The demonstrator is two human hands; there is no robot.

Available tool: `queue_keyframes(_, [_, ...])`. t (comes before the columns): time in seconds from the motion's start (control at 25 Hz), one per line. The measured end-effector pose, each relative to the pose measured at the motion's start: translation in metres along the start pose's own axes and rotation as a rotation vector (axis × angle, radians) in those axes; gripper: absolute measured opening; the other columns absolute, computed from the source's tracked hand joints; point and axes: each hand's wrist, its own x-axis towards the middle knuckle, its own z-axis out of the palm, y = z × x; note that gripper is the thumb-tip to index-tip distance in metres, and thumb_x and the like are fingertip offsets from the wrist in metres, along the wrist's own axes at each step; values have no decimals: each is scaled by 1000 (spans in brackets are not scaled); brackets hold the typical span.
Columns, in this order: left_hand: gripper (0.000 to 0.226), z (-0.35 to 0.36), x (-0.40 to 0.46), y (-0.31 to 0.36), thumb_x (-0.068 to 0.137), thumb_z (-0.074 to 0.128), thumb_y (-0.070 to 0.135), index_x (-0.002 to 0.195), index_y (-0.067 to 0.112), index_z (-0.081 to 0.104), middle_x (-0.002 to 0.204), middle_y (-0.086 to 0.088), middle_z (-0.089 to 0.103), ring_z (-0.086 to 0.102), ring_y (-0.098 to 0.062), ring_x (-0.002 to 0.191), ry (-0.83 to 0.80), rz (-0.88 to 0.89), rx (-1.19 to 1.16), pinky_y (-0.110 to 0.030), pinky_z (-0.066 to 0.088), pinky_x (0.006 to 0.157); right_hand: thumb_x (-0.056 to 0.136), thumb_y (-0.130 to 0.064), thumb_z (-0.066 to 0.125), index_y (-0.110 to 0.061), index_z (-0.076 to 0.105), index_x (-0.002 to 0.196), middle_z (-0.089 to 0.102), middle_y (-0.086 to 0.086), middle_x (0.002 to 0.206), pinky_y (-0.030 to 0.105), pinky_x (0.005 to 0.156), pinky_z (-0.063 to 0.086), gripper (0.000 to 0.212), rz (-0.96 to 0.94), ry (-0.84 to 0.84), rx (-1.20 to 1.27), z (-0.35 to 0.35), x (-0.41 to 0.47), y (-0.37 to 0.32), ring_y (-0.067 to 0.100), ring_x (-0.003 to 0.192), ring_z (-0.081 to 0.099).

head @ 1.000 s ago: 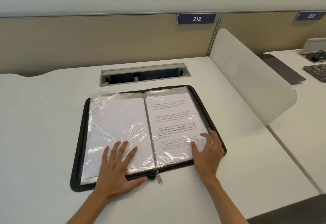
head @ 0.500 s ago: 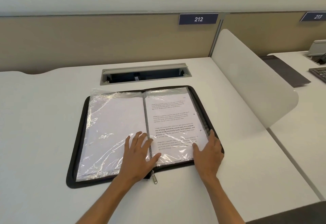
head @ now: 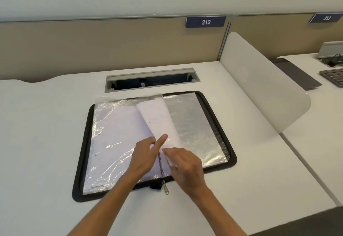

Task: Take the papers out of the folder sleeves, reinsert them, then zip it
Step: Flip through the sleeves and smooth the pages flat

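A black zip folder (head: 81, 161) lies open on the white desk. Its left clear sleeve (head: 115, 139) holds a white paper. A sleeve with a paper (head: 159, 122) stands half turned above the spine, leaning left. Beneath it, the right side shows a shiny clear sleeve (head: 193, 128) with no print visible. My right hand (head: 185, 167) pinches the lower edge of the turning sleeve. My left hand (head: 146, 154) is beside the spine, its index finger stretched out against that sleeve. The zipper pull (head: 165, 189) lies on the desk at the folder's near edge.
A cable tray opening (head: 152, 79) is set into the desk behind the folder. A white curved divider (head: 259, 87) stands to the right, with a keyboard (head: 334, 77) on the neighbouring desk. A beige partition with sign 212 (head: 206, 22) runs along the back.
My right hand left the right edge and has lifted the printed right-hand sleeve, swinging it leftward over the spine. My left hand moved slightly up to meet it.
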Motion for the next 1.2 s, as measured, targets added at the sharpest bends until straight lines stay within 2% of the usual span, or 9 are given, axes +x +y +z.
queue_keyframes(0.2, [51, -13, 19, 6, 86, 71, 29, 58, 11, 33, 59, -6, 25, 26, -19, 57, 27, -90, -227, -30, 24, 54, 83, -7, 70, -10, 71, 110, 71, 0, 110, 25, 82, 56, 27, 85, -28, 20, 5, -3, -29, 13, 103, 66])
queue_keyframes(0.28, [52, -18, 22, 1, 84, 74, 32, 59, 2, 39, 59, -8, 32, 31, -20, 57, 4, -104, -287, -31, 28, 55, 74, -8, 73, -11, 69, 116, 67, 0, 122, 26, 95, 51, 42, 135, -54, -35, 3, -3, -29, 14, 117, 60])
queue_keyframes(0.4, [59, -26, 21, 2, 86, 68, 46, 67, -5, 46, 63, -10, 45, 43, -21, 60, -28, -54, -350, -35, 38, 60, 76, -5, 70, -13, 70, 113, 68, 0, 120, 26, 89, 53, 37, 241, -31, -52, -4, -2, -24, 14, 113, 61])
queue_keyframes(0.6, [55, -46, 19, -1, 86, 38, 65, 108, 25, 69, 102, 4, 73, 67, -12, 95, -128, -97, -452, -32, 48, 86, 86, 5, 66, -13, 68, 118, 71, 0, 106, 13, 70, 54, 37, 746, 226, 156, -25, 11, 4, 20, 92, 68])
queue_keyframes(0.68, [50, -56, 19, -19, 90, 43, 65, 113, 27, 68, 110, 10, 70, 64, -8, 102, -88, -71, -295, -35, 46, 95, 90, -3, 64, -17, 61, 127, 69, 4, 106, 16, 77, 53, 40, 927, 303, 130, -32, 10, 26, 24, 88, 65])
queue_keyframes(0.76, [47, -69, 20, -43, 92, 51, 58, 122, 26, 64, 122, 10, 64, 57, -10, 114, -35, -27, -21, -39, 41, 105, 89, -6, 64, -19, 44, 143, 61, 8, 126, 36, 95, 51, 59, 1052, 218, 31, -35, 1, 45, 30, 107, 61])
queue_keyframes(0.92, [78, -89, 21, -99, 78, 28, 75, 134, 27, 54, 147, 4, 45, 33, -19, 140, 6, 107, 596, -48, 17, 117, 89, -29, 63, -10, 28, 151, 26, 12, 158, 51, 114, 24, 75, 738, -142, -535, -19, -18, 45, 29, 144, 29])
queue_keyframes(1.08, [81, -112, 16, -130, 78, 19, 82, 147, 41, 32, 160, 16, 15, 3, -7, 148, -86, 176, 662, -41, -2, 119, 93, -69, 25, -22, 27, 153, 13, -1, 164, 48, 121, 1, 77, 730, -401, -443, 7, -33, 40, 16, 151, 5])
queue_keyframes(1.2, [77, -126, 12, -138, 83, 16, 82, 149, 43, 28, 160, 21, 11, -2, 3, 146, -101, 263, 667, -33, -2, 119, 89, -74, 18, -27, 22, 155, 11, -4, 164, 45, 122, 1, 81, 785, -443, -418, 13, -47, 48, 14, 151, 2])
